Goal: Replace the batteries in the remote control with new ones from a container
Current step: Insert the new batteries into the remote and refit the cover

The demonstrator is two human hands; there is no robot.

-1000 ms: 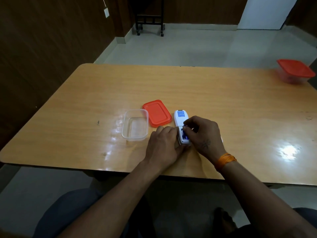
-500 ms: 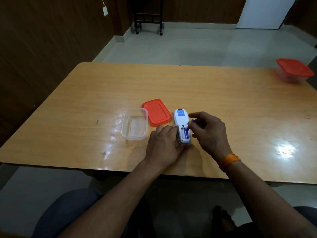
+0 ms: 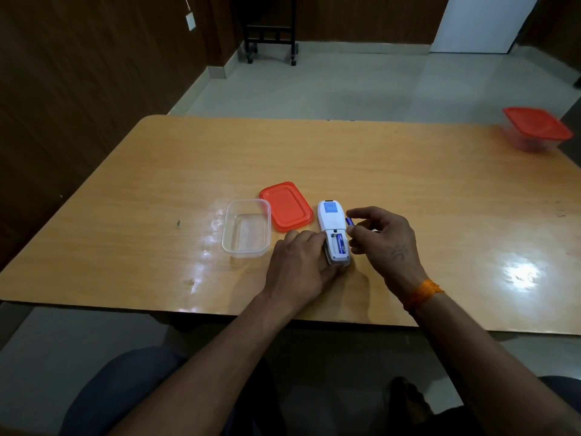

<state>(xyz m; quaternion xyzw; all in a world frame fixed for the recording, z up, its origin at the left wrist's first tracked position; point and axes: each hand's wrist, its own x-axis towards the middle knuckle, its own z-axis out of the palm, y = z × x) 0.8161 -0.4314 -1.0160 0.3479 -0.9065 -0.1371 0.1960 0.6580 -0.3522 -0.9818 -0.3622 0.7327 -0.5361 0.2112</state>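
A white remote control (image 3: 328,215) lies face down on the wooden table (image 3: 377,171), its battery bay uncovered at the near end. One blue battery (image 3: 339,243) sits in the bay. My left hand (image 3: 298,269) presses on the remote's near left side and holds it still. My right hand (image 3: 382,240) hovers just right of the remote, pinching a second blue battery (image 3: 349,221) between thumb and fingers. Left of the remote stands a clear plastic container (image 3: 246,228) that looks empty, with its orange lid (image 3: 286,205) lying flat beside it.
A second container with an orange lid (image 3: 536,129) stands at the far right corner of the table. A dark wall runs along the left. A black wheeled stand (image 3: 270,29) is on the floor beyond the table. My knees are under the near edge.
My right hand has lifted off the battery bay and drawn up and to the right with a blue battery pinched in it. The left hand and remote stayed put.
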